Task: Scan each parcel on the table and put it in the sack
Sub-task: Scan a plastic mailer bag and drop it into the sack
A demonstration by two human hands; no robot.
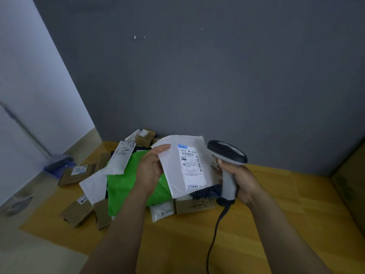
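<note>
My left hand (150, 169) pinches the left edge of a flat white mailer parcel (177, 167), held up above the pile with its printed label (191, 165) facing me. My right hand (240, 181) grips the handle of a grey and white barcode scanner (227, 153), whose dark head sits just right of the parcel's upper corner. The scanner's black cable (214, 234) hangs down toward the table. Under the held parcel lie a green bag parcel (126, 190), white mailers and several brown boxes. No sack is in view.
The yellow wooden table (197, 244) meets a grey wall behind. Brown boxes (77, 211) lie along its left edge, one more (76, 174) farther back. A blue object (59, 165) sits on the floor at left. A cardboard box side (349, 184) stands at right.
</note>
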